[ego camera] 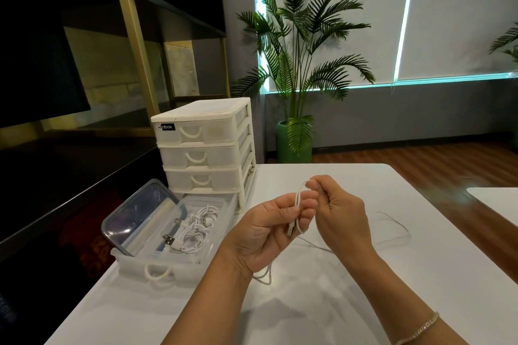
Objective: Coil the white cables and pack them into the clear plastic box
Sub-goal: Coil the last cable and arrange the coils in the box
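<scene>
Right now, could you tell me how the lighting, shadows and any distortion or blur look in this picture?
Head view: bright strips glow beside the window blinds, while the left shelving stays very dark; soft shadows of the arms fall on the white table; wide-angle bending curves the edges; both hands, left hand and right hand, look sharp, but the loose cable behind them is faint.

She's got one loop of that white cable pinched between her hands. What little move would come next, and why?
Probably another loop: the right hand would draw in more slack and lay it beside the first bend, which the left hand grips near the plug. Most of the white cable lies loose across the table, so it is not ready for the clear box, where coiled cables already lie.
</scene>
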The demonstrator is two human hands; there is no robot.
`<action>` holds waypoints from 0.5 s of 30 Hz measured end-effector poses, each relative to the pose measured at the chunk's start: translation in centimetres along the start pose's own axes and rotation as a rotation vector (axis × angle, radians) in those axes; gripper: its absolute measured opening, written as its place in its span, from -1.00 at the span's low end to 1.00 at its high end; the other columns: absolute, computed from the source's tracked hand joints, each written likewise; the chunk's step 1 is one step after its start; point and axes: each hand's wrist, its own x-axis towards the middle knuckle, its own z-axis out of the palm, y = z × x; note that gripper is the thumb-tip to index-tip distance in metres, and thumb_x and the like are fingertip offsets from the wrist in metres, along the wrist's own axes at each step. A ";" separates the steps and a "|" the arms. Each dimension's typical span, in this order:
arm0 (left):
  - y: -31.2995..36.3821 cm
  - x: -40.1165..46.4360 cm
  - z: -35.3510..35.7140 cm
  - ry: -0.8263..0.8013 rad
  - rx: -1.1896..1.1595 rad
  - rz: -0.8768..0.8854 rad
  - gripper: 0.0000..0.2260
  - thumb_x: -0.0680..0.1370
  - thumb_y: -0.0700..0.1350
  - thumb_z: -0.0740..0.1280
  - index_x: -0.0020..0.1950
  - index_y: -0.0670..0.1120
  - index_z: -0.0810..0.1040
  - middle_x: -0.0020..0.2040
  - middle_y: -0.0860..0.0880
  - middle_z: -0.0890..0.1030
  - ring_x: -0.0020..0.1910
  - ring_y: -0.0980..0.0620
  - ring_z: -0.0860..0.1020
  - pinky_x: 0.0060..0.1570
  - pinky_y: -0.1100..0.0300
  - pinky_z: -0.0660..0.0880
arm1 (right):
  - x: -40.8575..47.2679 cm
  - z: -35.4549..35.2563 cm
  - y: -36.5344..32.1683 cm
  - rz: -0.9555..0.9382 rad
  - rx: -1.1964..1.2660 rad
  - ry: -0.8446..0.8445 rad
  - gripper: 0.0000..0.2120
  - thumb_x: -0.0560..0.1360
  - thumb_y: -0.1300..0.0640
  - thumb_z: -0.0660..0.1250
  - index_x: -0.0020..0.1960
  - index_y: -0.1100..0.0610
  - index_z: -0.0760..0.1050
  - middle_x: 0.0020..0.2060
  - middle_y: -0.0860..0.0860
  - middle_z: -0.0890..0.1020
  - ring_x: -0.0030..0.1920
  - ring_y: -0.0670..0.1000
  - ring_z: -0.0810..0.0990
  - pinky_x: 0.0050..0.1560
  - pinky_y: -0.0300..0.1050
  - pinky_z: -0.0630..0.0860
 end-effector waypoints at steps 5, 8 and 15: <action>0.1 -0.1 0.0 -0.023 -0.039 -0.031 -0.70 0.52 -0.36 0.13 -0.09 -0.27 0.68 -0.20 -0.17 0.67 -0.25 0.00 0.66 -0.28 0.28 0.58 | 0.0 0.1 -0.1 0.018 0.015 0.001 -0.76 0.57 0.02 0.14 0.07 0.10 0.52 -0.20 0.02 0.63 -0.23 0.02 0.58 -0.14 -0.06 0.60; -0.1 0.0 -0.2 -0.022 -0.030 -0.041 -0.73 0.51 -0.33 0.16 -0.09 -0.26 0.68 -0.19 -0.18 0.67 -0.25 0.00 0.65 -0.29 0.30 0.58 | 0.0 0.0 -0.1 0.029 0.018 0.006 -0.76 0.57 0.02 0.14 0.08 0.10 0.52 -0.20 0.02 0.62 -0.23 0.03 0.58 -0.15 -0.05 0.60; -0.1 0.4 0.1 0.051 -0.043 -0.049 -0.73 0.49 -0.25 0.17 -0.09 -0.28 0.67 -0.28 -0.13 0.62 -0.36 0.06 0.59 -0.37 0.33 0.54 | 0.1 0.0 0.2 0.054 0.012 0.008 -0.76 0.57 0.04 0.15 0.07 0.11 0.54 -0.19 -0.02 0.61 -0.21 0.00 0.57 -0.16 -0.15 0.55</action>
